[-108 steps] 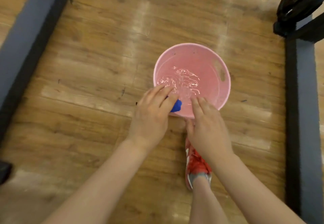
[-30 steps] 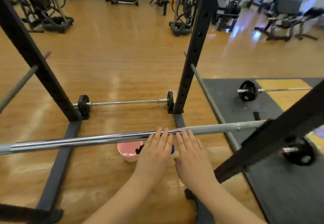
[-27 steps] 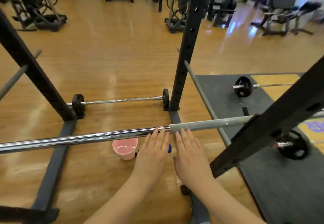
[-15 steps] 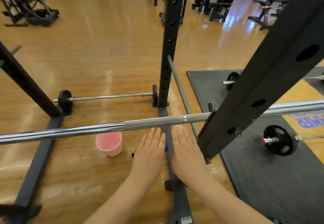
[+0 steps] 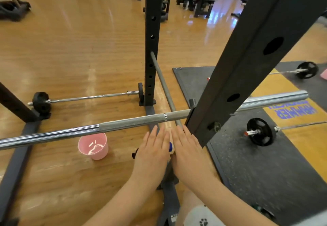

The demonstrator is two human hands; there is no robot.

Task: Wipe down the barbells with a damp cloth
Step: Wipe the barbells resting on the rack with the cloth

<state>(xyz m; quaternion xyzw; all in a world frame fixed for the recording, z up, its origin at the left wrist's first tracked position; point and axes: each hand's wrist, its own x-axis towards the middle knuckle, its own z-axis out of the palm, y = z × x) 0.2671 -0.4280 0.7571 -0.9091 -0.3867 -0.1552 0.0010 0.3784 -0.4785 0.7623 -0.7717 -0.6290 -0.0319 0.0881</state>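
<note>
A long chrome barbell (image 5: pixel 132 122) lies across the rack at about waist height, its knurled grey section just beyond my fingertips. My left hand (image 5: pixel 152 153) and my right hand (image 5: pixel 189 153) hover side by side just below and short of it, palms down, fingers straight. A blue cloth (image 5: pixel 170 147) peeks out between them from under my left hand, which holds it; most of the cloth is hidden. The right hand seems to hold nothing. A second barbell (image 5: pixel 88 98) with small black plates lies on the floor behind.
A pink bucket (image 5: pixel 93 146) with water stands on the wood floor, left of my hands. The black rack upright (image 5: pixel 247 63) leans close on my right; another upright (image 5: pixel 152 40) stands ahead. Two plated barbells (image 5: pixel 259 132) lie on the dark mat (image 5: pixel 256 172).
From the bucket on the floor I have risen to the racked barbell. Over the last second my hands and view shifted right along the bar toward the near upright.
</note>
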